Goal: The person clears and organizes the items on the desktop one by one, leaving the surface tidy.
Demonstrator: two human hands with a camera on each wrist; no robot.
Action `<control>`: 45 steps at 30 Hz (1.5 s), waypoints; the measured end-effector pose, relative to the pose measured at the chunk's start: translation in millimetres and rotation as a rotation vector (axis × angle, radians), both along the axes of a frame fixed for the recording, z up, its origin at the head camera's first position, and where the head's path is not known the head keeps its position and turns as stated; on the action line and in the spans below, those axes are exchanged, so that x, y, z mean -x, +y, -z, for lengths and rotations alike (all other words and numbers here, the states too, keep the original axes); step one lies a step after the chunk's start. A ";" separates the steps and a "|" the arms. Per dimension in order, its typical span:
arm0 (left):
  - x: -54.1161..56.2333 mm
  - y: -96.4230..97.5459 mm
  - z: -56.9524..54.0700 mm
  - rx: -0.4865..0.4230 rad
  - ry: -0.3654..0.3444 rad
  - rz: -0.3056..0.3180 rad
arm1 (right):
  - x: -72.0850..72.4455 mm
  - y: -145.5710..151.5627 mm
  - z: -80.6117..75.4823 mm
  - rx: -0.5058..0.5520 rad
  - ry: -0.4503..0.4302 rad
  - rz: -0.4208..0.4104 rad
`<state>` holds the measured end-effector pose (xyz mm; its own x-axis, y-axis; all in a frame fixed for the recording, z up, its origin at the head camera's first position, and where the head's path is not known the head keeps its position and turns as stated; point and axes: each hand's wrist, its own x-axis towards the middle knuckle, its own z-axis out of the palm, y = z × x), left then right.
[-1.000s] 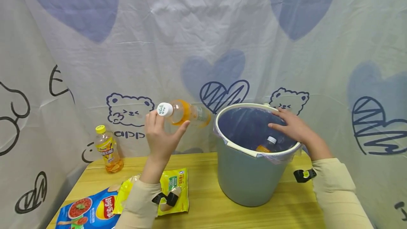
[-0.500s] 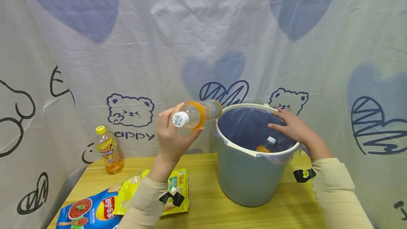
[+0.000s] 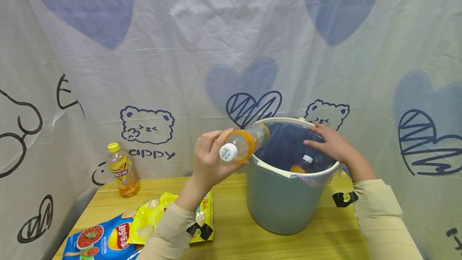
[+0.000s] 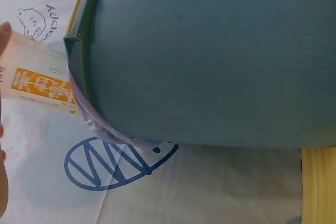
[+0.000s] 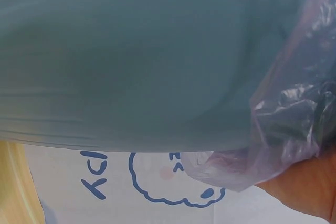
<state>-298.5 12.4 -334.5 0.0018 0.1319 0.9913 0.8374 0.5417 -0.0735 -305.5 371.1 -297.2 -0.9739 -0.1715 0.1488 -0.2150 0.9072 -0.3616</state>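
Clamps the left grip [image 3: 210, 156] round a clear plastic bottle [image 3: 249, 141], tilted, white cap nearest and base over the left side of a bin [image 3: 281, 200] (cannot tell whether touching its rim). Rests the right grip [image 3: 326, 143] on the rim's right side, visible finger and thumb spread apart.

Set right of centre on a yellow wood-grain tabletop [image 3: 231, 212]: that same bin, smooth, grey-blue and tapering, with a cream rim [image 3: 273, 169] and crinkled translucent liner [image 3: 317, 179] folded over. Lying inside: a white-capped bottle [image 3: 301, 166].

Near the tabletop's back left corner, upright: a yellow-capped bottle [image 3: 123, 171], orange liquid at its bottom. Along the left edge: a glossy blue packet [image 3: 104, 238] reading "Lay's", overlapping a yellow packet [image 3: 159, 216] printed with chips. Hung behind: creased pale cloth [image 3: 234, 19] with blue hearts, bear outlines and "appy". On the gripped bottle's orange label: white characters, too faint to read.
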 end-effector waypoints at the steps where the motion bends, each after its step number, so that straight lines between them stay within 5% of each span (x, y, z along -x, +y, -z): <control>1: -0.4 0.3 0.8 0.020 -0.019 -0.010 | 0.0 0.0 0.1 -0.001 0.001 0.000; 16: -5.8 10.3 3.2 0.129 -0.217 -0.094 | -0.7 -0.2 -0.4 -0.002 0.008 -0.003; 45: -7.1 28.7 13.5 0.201 -0.193 -0.135 | -0.1 -0.1 -1.0 0.005 -0.005 0.001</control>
